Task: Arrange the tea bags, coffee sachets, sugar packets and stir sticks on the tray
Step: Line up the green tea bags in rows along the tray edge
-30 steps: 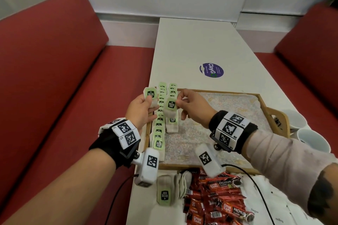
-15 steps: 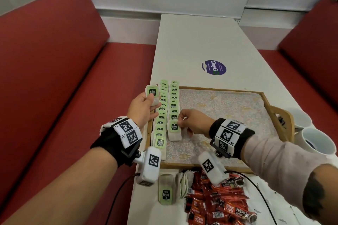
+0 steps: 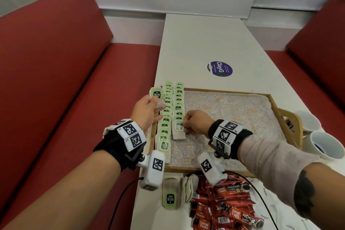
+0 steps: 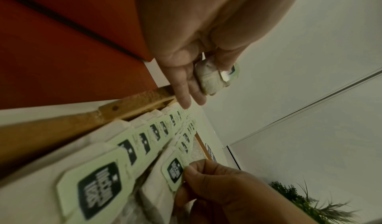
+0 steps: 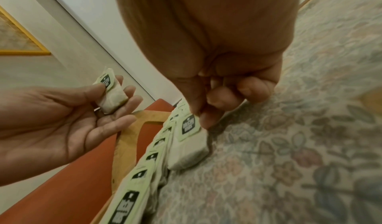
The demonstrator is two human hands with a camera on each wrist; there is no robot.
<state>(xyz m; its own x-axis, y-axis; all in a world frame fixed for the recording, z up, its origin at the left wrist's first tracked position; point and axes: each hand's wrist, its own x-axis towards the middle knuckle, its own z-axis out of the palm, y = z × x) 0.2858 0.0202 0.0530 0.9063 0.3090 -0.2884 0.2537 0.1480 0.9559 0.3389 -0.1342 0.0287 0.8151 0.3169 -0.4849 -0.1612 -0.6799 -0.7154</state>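
A wooden tray with a floral liner holds two rows of green-tagged tea bags along its left side. My right hand pinches the tag of the tea bag lying at the near end of the second row; the right wrist view shows thumb and forefinger on that bag. My left hand hovers over the tray's left rim and holds another tea bag between thumb and fingers, and that held bag also shows in the left wrist view.
Loose tea bags and a pile of red coffee sachets lie on the white table in front of the tray. White sugar packets lie to their right. Two mugs stand past the tray's right handle. Red benches flank the table.
My right hand came down from mid-air with its tea bag and laid it at the near end of the second row. The left hand kept its bag and barely moved.
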